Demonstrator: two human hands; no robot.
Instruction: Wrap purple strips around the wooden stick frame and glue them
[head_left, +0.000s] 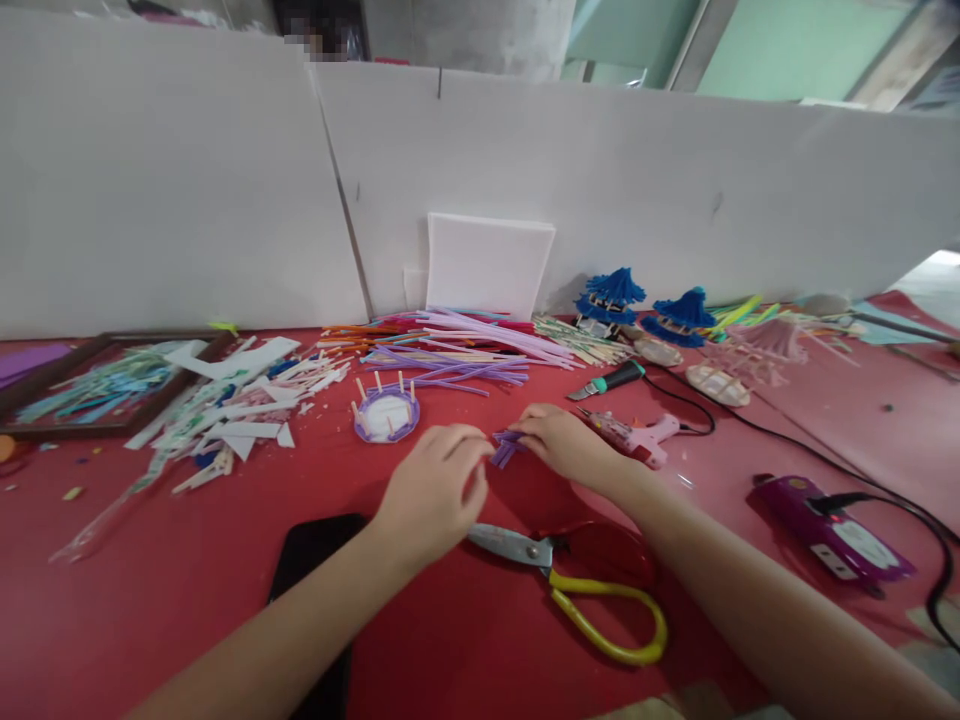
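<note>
Short purple strips (508, 451) lie bunched between my two hands, just above the red table. My right hand (564, 443) pinches their right end between thumb and fingers. At their left end, my left hand (439, 485) has its fingers curled, with the fingertips at the strips; its exact grip is partly hidden. Below the hands lies a pair of scissors (514, 545) with yellow-coated handles. Up and left of them stands a round white base (387, 418) edged in purple, with several upright wooden pegs. A pink glue gun (651, 441) rests beyond my right wrist.
Behind are piles of purple strips (450, 366) and a green-black cutter (616, 378). Blue-roofed models (615, 290) stand back right, near a pink one (772, 345). A purple power strip (840, 535) trails cables. Left are white scraps (247, 400), a frame (71, 432) and a phone (311, 545).
</note>
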